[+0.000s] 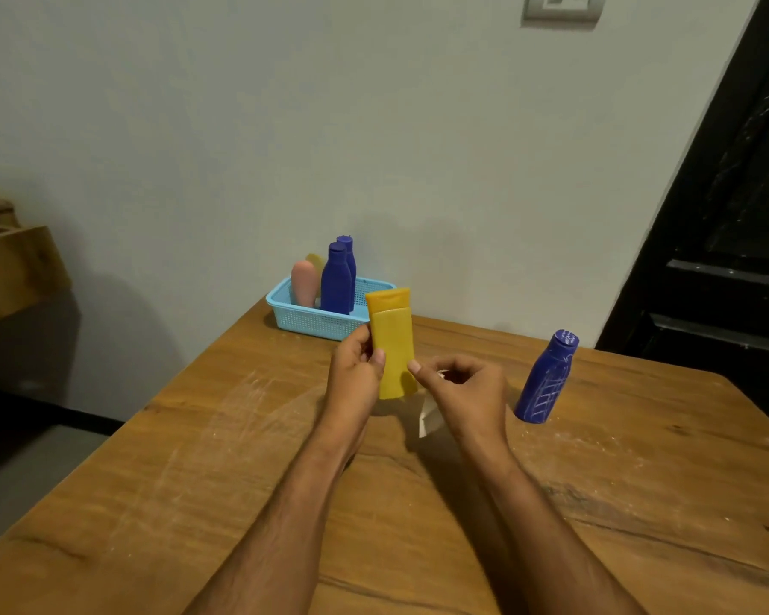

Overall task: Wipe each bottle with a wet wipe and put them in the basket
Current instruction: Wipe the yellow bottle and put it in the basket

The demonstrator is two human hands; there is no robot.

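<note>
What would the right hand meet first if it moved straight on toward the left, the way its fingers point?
Most likely the yellow bottle that the left hand holds; the right hand, gripping the wet wipe, is already beside it.

No readable text, brand or number shows anywhere — the yellow bottle (391,344) faces the camera blank, and the blue bottle (546,378) on the table (196,481) carries only pale scribbled lines, no letters.
</note>
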